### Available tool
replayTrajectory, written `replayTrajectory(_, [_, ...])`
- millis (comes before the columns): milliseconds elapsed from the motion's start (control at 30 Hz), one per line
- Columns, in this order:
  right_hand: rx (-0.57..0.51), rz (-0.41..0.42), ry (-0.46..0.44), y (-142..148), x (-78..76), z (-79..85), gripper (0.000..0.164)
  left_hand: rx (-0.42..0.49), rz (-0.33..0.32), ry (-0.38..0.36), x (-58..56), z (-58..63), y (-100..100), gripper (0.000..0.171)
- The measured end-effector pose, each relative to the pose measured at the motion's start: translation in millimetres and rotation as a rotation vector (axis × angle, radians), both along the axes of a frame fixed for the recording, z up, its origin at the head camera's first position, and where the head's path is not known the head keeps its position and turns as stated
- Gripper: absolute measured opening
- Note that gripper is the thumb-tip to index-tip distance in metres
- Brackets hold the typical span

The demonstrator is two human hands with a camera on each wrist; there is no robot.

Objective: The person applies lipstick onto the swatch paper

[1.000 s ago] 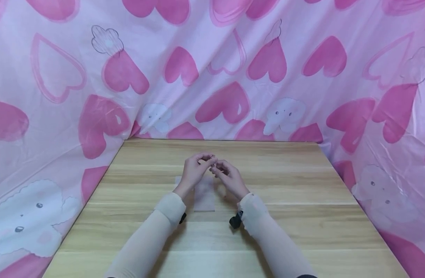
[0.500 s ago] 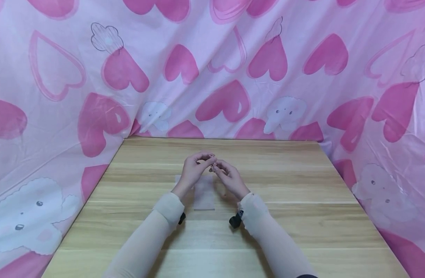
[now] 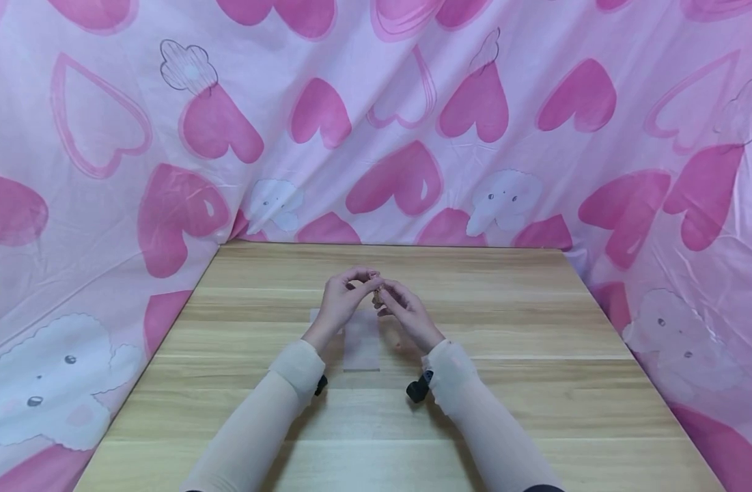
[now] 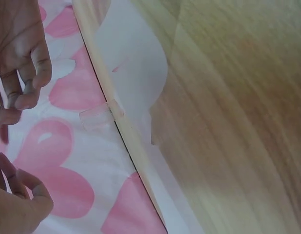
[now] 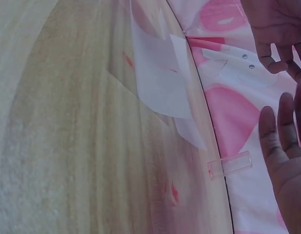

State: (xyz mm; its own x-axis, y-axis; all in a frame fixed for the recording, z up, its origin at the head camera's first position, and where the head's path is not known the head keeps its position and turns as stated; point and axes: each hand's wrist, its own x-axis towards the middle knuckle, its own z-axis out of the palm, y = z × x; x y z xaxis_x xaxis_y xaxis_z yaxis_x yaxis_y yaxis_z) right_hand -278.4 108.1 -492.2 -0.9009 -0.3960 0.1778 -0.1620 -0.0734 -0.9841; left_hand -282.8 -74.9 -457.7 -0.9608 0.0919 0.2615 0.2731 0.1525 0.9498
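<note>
In the head view my left hand (image 3: 346, 301) and right hand (image 3: 411, 316) meet above the table. Their fingertips pinch a small shiny reddish-gold piece (image 3: 377, 296) between them. It is too small and too covered by fingers to tell its kind. The left wrist view has my left hand (image 4: 24, 204) at the bottom left, its fingers bent, and my right hand (image 4: 21, 53) above it. From the right wrist, my right hand (image 5: 287, 161) appears at the right edge, below my left hand (image 5: 279, 34). The pinched piece does not show clearly in either wrist view.
Under the hands a pale, glossy flat sheet (image 3: 361, 345) lies on the wooden table (image 3: 505, 328), partly covered by the left hand. A small clear plastic piece (image 5: 230, 165) shows in both wrist views. Pink heart-patterned cloth (image 3: 394, 181) walls the table's back and sides.
Both hands stay nearly in place. The fingertips have shifted slightly around the small piece, and more of its gold-coloured lower part shows. The head view has tilted a little.
</note>
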Motion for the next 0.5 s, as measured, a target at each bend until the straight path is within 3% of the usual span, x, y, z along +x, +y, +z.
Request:
replayTrajectory(133, [0.06,-0.078,-0.019,-1.5,-0.7,-0.3,0.042,-0.003,0.028,0.036,-0.2,0.7,1.6,0.028])
replayTrajectory(300, [0.16,-0.182,0.045,-4.8,0.3,1.9,0.038,-0.01,0.027,0.047,-0.2,0.4,4.7,0.025])
replayTrajectory(500, [0.157,-0.224,0.116,-6.2,-0.2,-1.7,0.03,-0.026,0.05,0.031,-0.1,-0.2,5.9,0.018])
